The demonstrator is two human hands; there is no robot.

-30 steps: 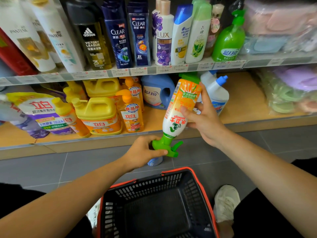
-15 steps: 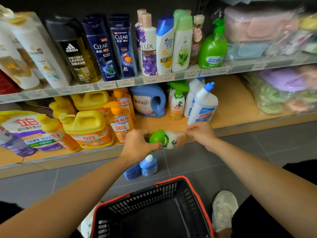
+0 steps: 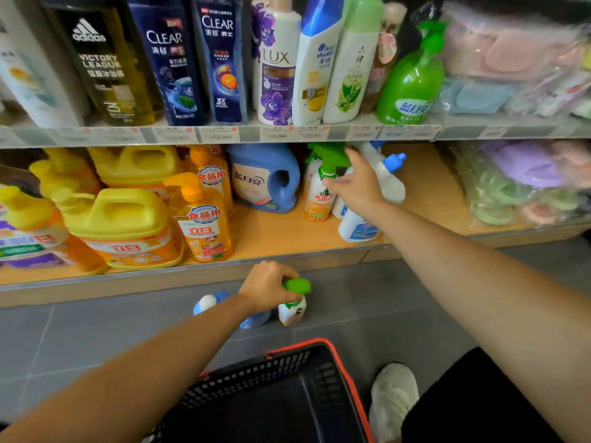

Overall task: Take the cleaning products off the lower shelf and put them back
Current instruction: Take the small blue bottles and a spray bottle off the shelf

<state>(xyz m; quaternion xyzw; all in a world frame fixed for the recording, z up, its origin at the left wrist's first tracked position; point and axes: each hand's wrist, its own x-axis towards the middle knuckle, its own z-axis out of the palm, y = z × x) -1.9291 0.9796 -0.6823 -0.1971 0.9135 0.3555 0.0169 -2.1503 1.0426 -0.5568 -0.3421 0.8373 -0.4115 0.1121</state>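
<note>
Left hand (image 3: 268,287) low, right hand (image 3: 355,183) at the lower shelf (image 3: 271,238).
Past the basket (image 3: 297,350), bottom centre, I grip a green-capped spray bottle (image 3: 292,310) by its head; mid-frame, my open, empty right fingers spread at a second sprayer (image 3: 318,199).

My left grip (image 3: 268,287) hung low on an outstretched arm, fingers curled round the top of a spray bottle (image 3: 291,310). My right grip (image 3: 355,183) reached farther forward and higher, arm straight, fingers loosely spread.
</note>
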